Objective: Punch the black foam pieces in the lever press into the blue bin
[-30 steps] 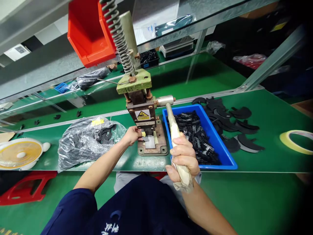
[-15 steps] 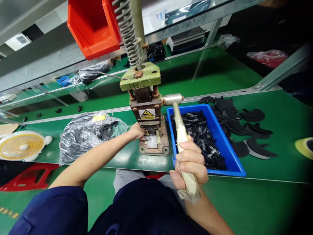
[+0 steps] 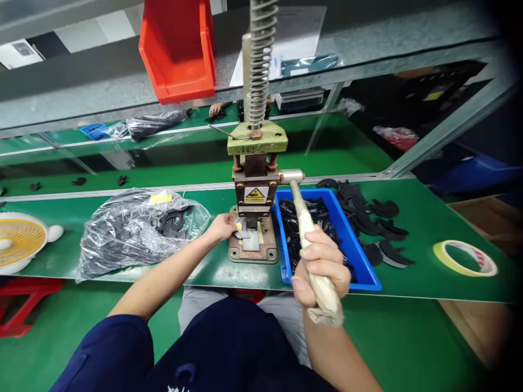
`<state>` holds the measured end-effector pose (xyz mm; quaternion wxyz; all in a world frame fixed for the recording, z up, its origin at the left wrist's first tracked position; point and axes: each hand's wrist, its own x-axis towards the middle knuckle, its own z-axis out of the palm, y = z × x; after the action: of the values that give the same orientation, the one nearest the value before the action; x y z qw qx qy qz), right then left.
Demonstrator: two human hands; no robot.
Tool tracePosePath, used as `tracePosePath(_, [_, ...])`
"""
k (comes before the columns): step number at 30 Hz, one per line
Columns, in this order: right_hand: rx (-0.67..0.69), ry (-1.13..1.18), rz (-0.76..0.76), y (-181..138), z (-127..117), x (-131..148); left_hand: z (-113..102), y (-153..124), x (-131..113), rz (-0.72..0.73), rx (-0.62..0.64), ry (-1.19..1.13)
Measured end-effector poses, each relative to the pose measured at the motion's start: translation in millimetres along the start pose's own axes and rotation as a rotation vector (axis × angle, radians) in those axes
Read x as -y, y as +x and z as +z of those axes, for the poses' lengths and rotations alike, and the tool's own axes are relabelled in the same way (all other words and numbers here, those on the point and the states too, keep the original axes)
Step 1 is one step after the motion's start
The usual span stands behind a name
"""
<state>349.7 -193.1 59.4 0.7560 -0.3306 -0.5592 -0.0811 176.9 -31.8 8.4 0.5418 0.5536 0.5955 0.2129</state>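
Note:
A hand press [image 3: 255, 190] with a tall spring stands on the green bench. My right hand [image 3: 321, 264] is closed round its cloth-wrapped lever handle [image 3: 314, 269], which slopes down toward me. My left hand [image 3: 223, 226] is at the press base, its fingers pinched on a small dark flat part [image 3: 244, 234] lying on the base plate under the ram. A yellow cover sits on one fingertip.
A blue tray [image 3: 359, 256] of small black parts stands right of the press. Black crescent pieces [image 3: 373, 218] lie beyond it, with a tape roll [image 3: 466, 257] further right. A plastic bag [image 3: 134, 228] of black parts, a small fan [image 3: 18, 242] and a red bin [image 3: 177, 49] are at left.
The view has shifted, so the press sits more central. My hands keep their holds on the lever and on the part at the base.

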Motion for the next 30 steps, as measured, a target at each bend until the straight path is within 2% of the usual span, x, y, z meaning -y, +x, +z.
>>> tracePosePath(3, [-0.07, 0.054, -0.076, 34, 12, -3, 4, -4, 1, -0.056, 0.07, -0.184])
tracePosePath(5, [-0.044, 0.069, -0.087, 63, 18, -7, 4, -7, 0, -0.063, 0.102, -0.312])
tracePosePath(7, [0.002, 0.087, -0.037, 88, 23, -8, -2, -12, 2, -0.021, 0.096, -0.399])
tracePosePath(9, [0.028, 0.13, 0.041, 95, 27, -4, -13, -17, 5, 0.045, 0.089, -0.437])
tracePosePath(12, [-0.053, 0.093, 0.223, 62, 31, 9, -31, -27, 14, 0.142, 0.119, -0.467])
tracePosePath(14, [-0.095, -0.027, 0.459, 22, 33, 16, -42, -36, 18, 0.191, 0.161, -0.482])
tracePosePath(15, [-0.039, -0.034, 0.593, 2, 34, 17, -46, -41, 20, 0.21, 0.185, -0.484])
tracePosePath(18, [0.287, 0.056, 1.078, -40, 41, 9, -54, -55, 18, 0.257, 0.286, -0.454])
tracePosePath(22, [0.564, 0.356, 1.495, -53, 52, -10, -60, -74, 9, 0.359, 0.427, -0.329])
tracePosePath(25, [0.688, 0.602, 1.683, -56, 52, -11, -64, -82, 4, 0.433, 0.534, -0.214])
tracePosePath(28, [0.668, 0.797, 1.762, -67, 49, -4, -65, -83, 4, 0.527, 0.556, -0.11])
tracePosePath(30, [0.633, 0.894, 1.785, -76, 47, 0, -65, -81, 5, 0.528, 0.589, -0.085])
